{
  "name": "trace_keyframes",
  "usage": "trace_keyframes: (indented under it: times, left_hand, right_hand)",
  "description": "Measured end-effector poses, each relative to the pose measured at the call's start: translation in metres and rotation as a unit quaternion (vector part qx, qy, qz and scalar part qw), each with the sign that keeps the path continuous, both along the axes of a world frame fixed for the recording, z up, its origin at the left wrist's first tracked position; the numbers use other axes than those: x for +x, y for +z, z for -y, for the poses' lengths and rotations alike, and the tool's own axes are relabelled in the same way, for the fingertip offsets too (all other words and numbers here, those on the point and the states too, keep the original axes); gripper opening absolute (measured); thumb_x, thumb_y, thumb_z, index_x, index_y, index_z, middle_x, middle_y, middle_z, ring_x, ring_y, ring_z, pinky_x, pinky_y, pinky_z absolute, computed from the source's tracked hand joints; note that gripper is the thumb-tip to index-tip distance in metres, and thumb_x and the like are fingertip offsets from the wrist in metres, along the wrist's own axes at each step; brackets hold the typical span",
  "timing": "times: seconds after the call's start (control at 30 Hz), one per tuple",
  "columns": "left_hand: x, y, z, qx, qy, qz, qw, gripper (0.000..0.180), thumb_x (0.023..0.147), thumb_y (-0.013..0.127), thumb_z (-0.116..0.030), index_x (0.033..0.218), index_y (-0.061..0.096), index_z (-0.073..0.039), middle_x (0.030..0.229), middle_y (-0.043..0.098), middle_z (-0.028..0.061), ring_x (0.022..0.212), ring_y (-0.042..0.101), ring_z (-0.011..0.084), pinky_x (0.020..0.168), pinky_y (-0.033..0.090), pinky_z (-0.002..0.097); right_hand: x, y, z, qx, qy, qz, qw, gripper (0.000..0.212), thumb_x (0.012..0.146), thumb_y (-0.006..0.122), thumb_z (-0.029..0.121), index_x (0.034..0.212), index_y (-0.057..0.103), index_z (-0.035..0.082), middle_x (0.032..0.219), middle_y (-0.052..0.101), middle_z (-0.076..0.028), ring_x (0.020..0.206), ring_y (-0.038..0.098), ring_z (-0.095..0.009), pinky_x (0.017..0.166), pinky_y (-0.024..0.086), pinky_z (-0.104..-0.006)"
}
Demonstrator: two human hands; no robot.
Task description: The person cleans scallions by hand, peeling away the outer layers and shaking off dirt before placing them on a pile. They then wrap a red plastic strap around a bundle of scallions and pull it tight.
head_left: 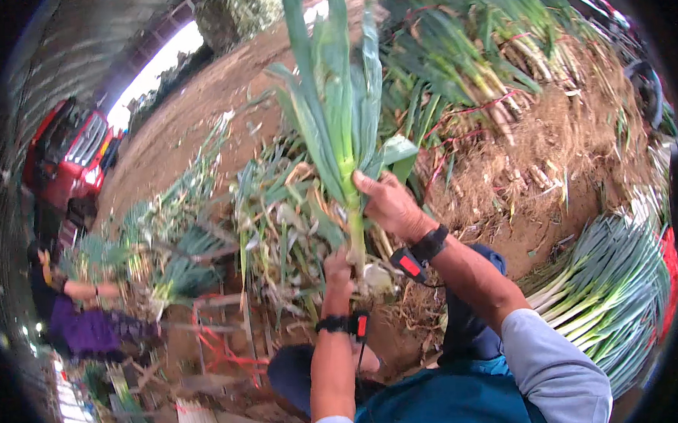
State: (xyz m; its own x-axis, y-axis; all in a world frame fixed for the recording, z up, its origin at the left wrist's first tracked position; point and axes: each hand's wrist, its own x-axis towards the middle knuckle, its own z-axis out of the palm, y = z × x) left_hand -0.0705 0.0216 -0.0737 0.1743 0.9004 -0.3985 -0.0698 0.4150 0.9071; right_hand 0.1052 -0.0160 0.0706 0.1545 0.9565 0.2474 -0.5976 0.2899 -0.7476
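Observation:
A large leek (343, 128) stands nearly upright in front of me, its broad green leaves fanning toward the far edge. Low on its pale stalk, near the roots, my left hand (338, 270) is closed around it. Higher up, where the leaves part, my right hand (390, 205) grips the stalk with the thumb pressed on its front; a bent leaf (398, 150) sticks out just above that hand. Behind the leek lies a heap of leek trimmings (279, 222), with torn leaves and pale ends.
Bundled leeks with earthy roots (493, 91) lie at the far right, tied with red string. Cleaned leeks (599, 283) are piled at my right. At the left, a person in purple (83, 321) reaches toward other leeks; a metal frame (223, 330) stands nearer. A red truck (68, 151) is parked beyond.

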Motion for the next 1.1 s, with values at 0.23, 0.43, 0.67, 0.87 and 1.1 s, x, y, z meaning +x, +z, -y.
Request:
trace_keyframes:
  times: [0.23, 0.43, 0.67, 0.87, 1.1]
  left_hand:
    - [-0.019, 0.035, 0.025, 0.443, -0.031, -0.269, 0.854, 0.051, 0.091, 0.060, -0.025, 0.131, 0.049, 0.006, 0.118, 0.060, 0.0223, 0.106, 0.058, 0.0364, 0.093, 0.043, 0.0430]
    - [-0.018, 0.104, 0.038, 0.313, -0.117, -0.176, 0.926, 0.035, 0.097, 0.054, -0.027, 0.116, 0.058, 0.002, 0.096, 0.061, 0.0130, 0.088, 0.056, 0.0235, 0.082, 0.045, 0.0378]
    - [-0.013, 0.085, 0.031, 0.267, -0.080, -0.130, 0.952, 0.031, 0.100, 0.051, -0.026, 0.114, 0.059, 0.000, 0.077, 0.057, 0.0001, 0.066, 0.050, 0.0094, 0.060, 0.042, 0.0247]
    - [-0.009, 0.112, 0.029, 0.146, -0.126, 0.078, 0.978, 0.035, 0.100, 0.050, -0.033, 0.117, 0.057, -0.004, 0.070, 0.054, 0.0007, 0.050, 0.046, 0.0064, 0.046, 0.038, 0.0233]
    - [-0.025, 0.135, 0.029, 0.102, -0.157, 0.250, 0.950, 0.036, 0.100, 0.050, -0.031, 0.127, 0.048, -0.008, 0.076, 0.060, 0.0074, 0.049, 0.048, 0.0104, 0.043, 0.039, 0.0252]
  right_hand:
    - [0.016, -0.037, -0.019, -0.018, -0.074, 0.004, 0.997, 0.034, 0.096, 0.058, 0.026, 0.121, 0.057, 0.002, 0.111, 0.064, -0.005, 0.098, 0.061, -0.016, 0.084, 0.049, -0.0336]
    - [-0.038, -0.007, -0.023, -0.057, -0.066, 0.065, 0.994, 0.036, 0.093, 0.064, 0.028, 0.116, 0.061, 0.001, 0.107, 0.065, -0.004, 0.093, 0.058, -0.011, 0.079, 0.048, -0.0281]
    - [-0.033, -0.012, -0.030, -0.120, -0.046, 0.197, 0.972, 0.040, 0.093, 0.063, 0.034, 0.099, 0.065, -0.005, 0.085, 0.066, -0.004, 0.073, 0.059, -0.010, 0.062, 0.049, -0.0266]
    - [-0.019, -0.024, -0.022, -0.088, 0.046, -0.033, 0.995, 0.033, 0.096, 0.058, 0.026, 0.103, 0.063, -0.006, 0.090, 0.067, -0.008, 0.072, 0.063, -0.015, 0.060, 0.051, -0.0291]
    - [-0.020, -0.032, 0.003, -0.250, 0.062, 0.332, 0.908, 0.033, 0.092, 0.063, 0.029, 0.093, 0.064, -0.005, 0.086, 0.066, -0.009, 0.075, 0.063, -0.018, 0.061, 0.052, -0.0319]
